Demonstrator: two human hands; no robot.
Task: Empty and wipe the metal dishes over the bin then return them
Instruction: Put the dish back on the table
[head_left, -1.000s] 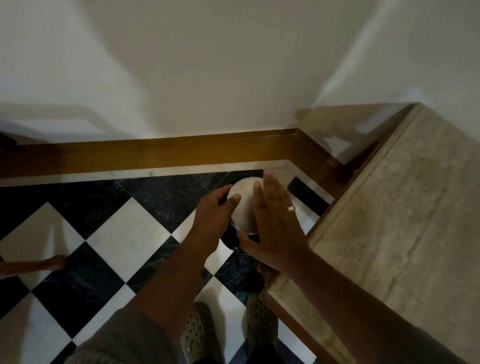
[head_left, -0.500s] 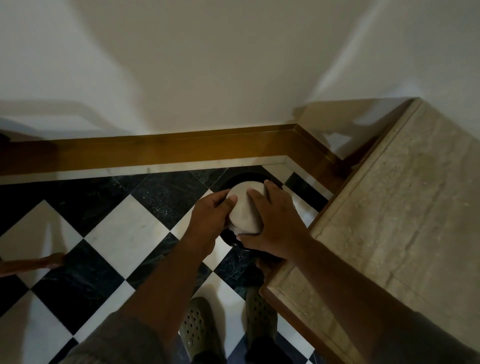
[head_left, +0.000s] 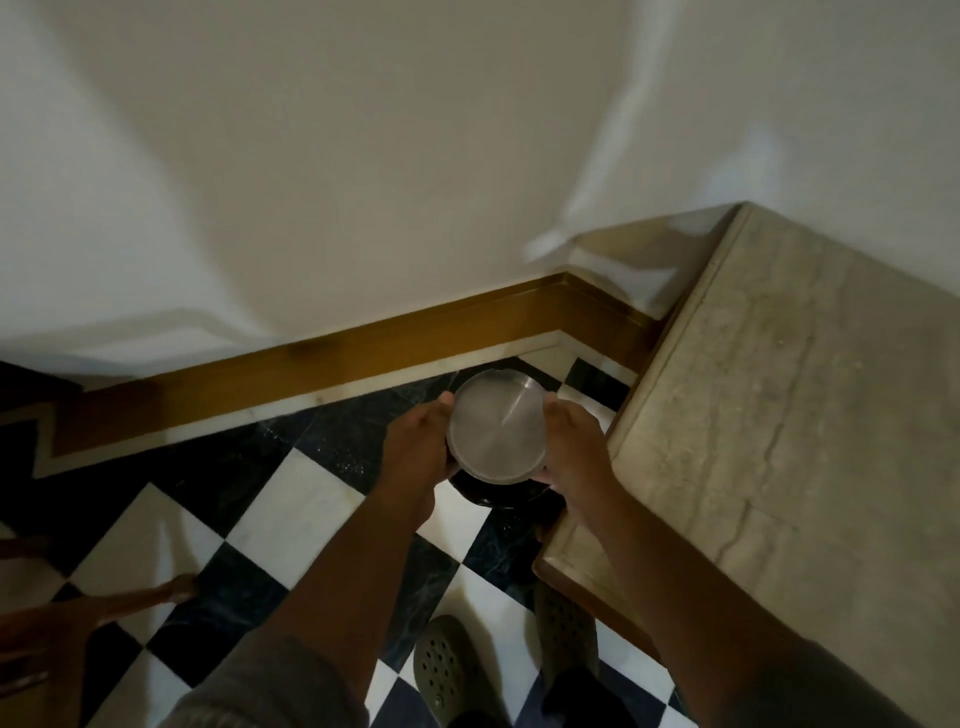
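Head view, looking down into a room corner. Round metal dish (head_left: 496, 428) held between both hands, flat grey face turned up toward camera, faint bright streak across it. Left hand (head_left: 421, 449) clasping left rim, thumb tip at upper left edge; right hand (head_left: 574, 447) clasping right rim, fingers curled round the edge. Dish directly above dark round bin (head_left: 501, 491), of which only near rim and a sliver at far edge visible below and behind dish. Bin on black-and-white chequered floor (head_left: 306, 512), in the corner by brown skirting board (head_left: 322, 364), just left of stone-topped table (head_left: 789, 431). Right forearm crossing near corner of table. Grey sleeves at both elbows. Two perforated clogs (head_left: 444, 670) at bottom centre, on tiles. Wooden furniture leg (head_left: 156, 592) at near left. Whether anything is on dish surface: cannot tell, low light.
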